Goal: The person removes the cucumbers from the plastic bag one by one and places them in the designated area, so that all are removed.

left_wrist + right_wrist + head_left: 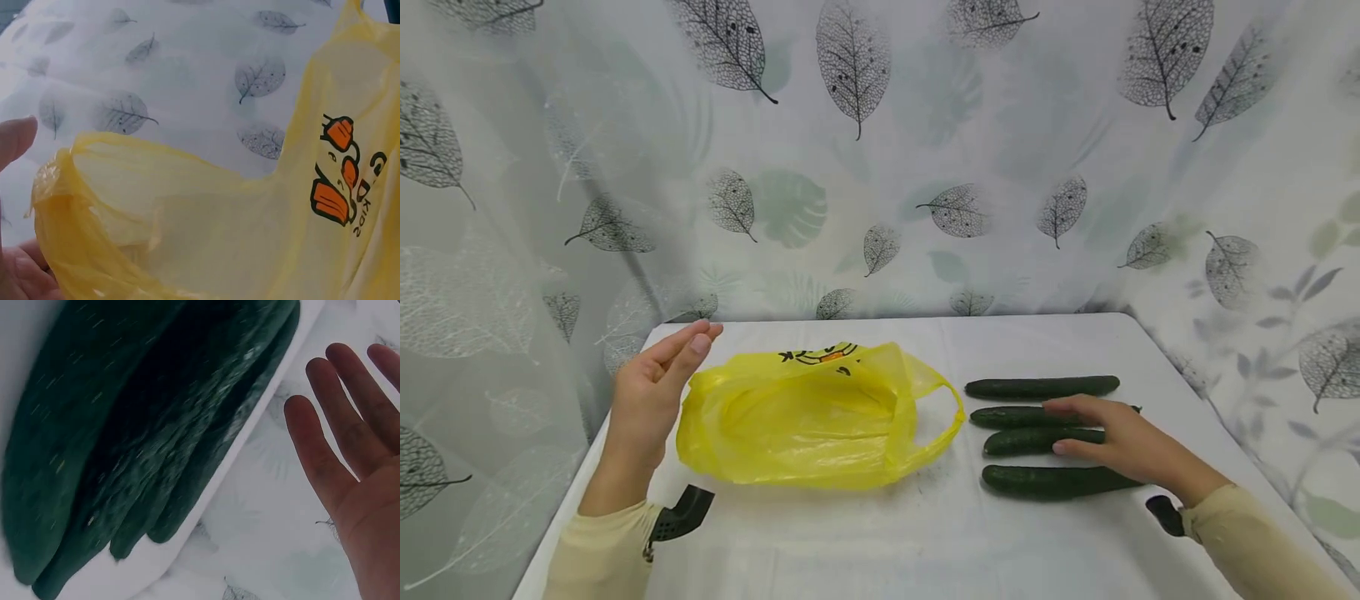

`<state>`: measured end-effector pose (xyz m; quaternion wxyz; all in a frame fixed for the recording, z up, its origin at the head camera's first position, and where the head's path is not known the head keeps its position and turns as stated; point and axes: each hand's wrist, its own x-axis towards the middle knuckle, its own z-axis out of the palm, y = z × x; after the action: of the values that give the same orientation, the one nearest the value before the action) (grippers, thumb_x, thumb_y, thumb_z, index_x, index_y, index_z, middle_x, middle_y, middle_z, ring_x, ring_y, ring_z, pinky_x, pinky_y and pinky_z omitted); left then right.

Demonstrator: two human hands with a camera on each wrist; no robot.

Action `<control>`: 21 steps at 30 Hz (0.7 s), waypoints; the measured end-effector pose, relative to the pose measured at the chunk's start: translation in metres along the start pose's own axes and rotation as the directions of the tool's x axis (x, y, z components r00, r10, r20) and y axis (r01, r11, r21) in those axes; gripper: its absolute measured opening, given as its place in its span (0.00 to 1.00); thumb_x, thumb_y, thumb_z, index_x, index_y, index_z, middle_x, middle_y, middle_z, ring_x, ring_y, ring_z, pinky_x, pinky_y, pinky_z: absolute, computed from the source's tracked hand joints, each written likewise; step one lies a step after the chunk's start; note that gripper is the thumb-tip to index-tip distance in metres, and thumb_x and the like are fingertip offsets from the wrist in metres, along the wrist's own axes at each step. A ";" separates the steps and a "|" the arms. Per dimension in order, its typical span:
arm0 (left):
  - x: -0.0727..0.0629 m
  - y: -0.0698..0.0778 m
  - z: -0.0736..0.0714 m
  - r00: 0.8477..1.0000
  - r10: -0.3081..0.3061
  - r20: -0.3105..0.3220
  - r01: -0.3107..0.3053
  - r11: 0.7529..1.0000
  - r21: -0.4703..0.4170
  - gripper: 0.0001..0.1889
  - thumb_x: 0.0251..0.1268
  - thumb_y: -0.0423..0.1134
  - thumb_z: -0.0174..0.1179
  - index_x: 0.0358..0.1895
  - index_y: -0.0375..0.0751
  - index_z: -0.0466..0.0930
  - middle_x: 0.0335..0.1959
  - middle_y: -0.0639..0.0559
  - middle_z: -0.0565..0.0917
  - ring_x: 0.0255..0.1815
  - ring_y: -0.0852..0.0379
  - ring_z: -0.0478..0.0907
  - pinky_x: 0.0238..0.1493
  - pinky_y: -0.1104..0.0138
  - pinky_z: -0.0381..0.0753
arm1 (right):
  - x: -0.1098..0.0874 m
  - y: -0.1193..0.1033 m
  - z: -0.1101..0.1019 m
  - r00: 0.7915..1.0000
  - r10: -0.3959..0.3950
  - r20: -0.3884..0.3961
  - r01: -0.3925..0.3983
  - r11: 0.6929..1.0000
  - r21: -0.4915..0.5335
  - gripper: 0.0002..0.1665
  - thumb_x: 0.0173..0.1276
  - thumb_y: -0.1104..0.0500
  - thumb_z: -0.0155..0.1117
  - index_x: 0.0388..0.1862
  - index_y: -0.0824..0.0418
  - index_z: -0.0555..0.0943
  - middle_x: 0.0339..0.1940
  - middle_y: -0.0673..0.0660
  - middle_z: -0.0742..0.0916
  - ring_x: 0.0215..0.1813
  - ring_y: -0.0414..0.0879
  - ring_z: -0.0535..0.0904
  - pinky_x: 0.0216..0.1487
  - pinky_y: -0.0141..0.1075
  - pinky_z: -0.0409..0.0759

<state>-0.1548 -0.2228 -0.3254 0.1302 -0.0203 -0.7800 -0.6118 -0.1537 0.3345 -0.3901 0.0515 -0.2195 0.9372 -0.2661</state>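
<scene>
A yellow plastic bag (805,425) lies on its side, its mouth spread and one loop handle stretching right. My left hand (655,392) is raised at the bag's left end, thumb and fingers extended. In the left wrist view the bag (206,231) shows an orange-and-black print, and the hand's thumb (17,139) stands apart from it. Several dark green cucumbers (1045,387) lie in a stack of rows right of the bag. My right hand (1131,437) hovers over their right ends, fingers spread in the right wrist view beside the cucumbers (125,425).
Everything lies on a white-covered table (820,533). A leaf-printed curtain (880,167) hangs behind the table and along both sides. Black wrist devices (683,512) sit on both sleeves.
</scene>
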 end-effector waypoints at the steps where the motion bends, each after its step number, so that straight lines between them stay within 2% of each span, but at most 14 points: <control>1: 0.000 0.003 0.001 1.000 0.010 -0.004 -0.010 1.000 0.015 0.25 0.76 0.46 0.59 0.70 0.38 0.74 0.60 0.58 0.83 0.69 0.57 0.70 0.62 0.79 0.70 | 0.004 -0.003 0.000 1.000 -0.004 -0.005 0.004 1.000 0.006 0.34 0.69 0.43 0.69 0.69 0.56 0.76 0.64 0.52 0.82 0.64 0.54 0.78 0.61 0.55 0.77; 3: 0.000 0.009 0.003 0.999 0.030 -0.017 -0.028 0.997 0.067 0.25 0.75 0.47 0.61 0.70 0.41 0.75 0.62 0.57 0.82 0.70 0.59 0.70 0.65 0.75 0.69 | 0.011 -0.008 0.000 1.000 -0.009 -0.012 0.009 1.000 0.017 0.34 0.70 0.43 0.68 0.70 0.55 0.75 0.64 0.52 0.82 0.64 0.53 0.77 0.61 0.55 0.77; 6: -0.001 0.018 0.007 0.998 0.059 -0.038 -0.053 0.986 0.160 0.26 0.74 0.50 0.61 0.70 0.46 0.76 0.65 0.54 0.80 0.72 0.57 0.68 0.74 0.62 0.63 | 0.023 -0.015 -0.001 0.999 -0.032 -0.033 0.033 0.999 0.021 0.33 0.72 0.45 0.67 0.70 0.57 0.74 0.65 0.53 0.81 0.64 0.54 0.78 0.60 0.55 0.77; 10: -0.001 0.028 0.016 0.990 0.126 -0.068 -0.099 0.943 0.317 0.27 0.72 0.55 0.61 0.70 0.49 0.76 0.67 0.53 0.78 0.74 0.51 0.65 0.73 0.44 0.60 | 0.037 -0.025 -0.004 0.996 -0.055 -0.073 0.055 0.998 0.004 0.31 0.75 0.49 0.64 0.72 0.58 0.72 0.70 0.58 0.76 0.64 0.58 0.77 0.60 0.59 0.76; 15: -0.001 0.037 0.025 0.978 0.188 -0.086 -0.133 0.888 0.439 0.30 0.71 0.58 0.60 0.71 0.49 0.75 0.67 0.48 0.77 0.72 0.41 0.68 0.67 0.38 0.66 | 0.056 -0.046 -0.012 0.992 -0.007 -0.128 -0.002 0.998 -0.067 0.34 0.77 0.46 0.61 0.75 0.58 0.69 0.75 0.59 0.68 0.67 0.58 0.74 0.60 0.62 0.74; 21: 0.003 0.042 0.030 0.957 0.278 -0.076 -0.194 0.816 0.544 0.33 0.70 0.58 0.61 0.73 0.46 0.72 0.67 0.42 0.77 0.69 0.31 0.68 0.65 0.35 0.65 | 0.079 -0.077 -0.019 0.977 -0.027 -0.211 -0.010 0.985 -0.172 0.37 0.79 0.41 0.55 0.77 0.60 0.66 0.76 0.61 0.66 0.67 0.63 0.72 0.61 0.63 0.72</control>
<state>-0.1547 -0.1842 -0.2917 0.2648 -0.0336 -0.8975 -0.3510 -0.1991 0.2500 -0.3314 -0.0692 -0.1976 0.9559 -0.2061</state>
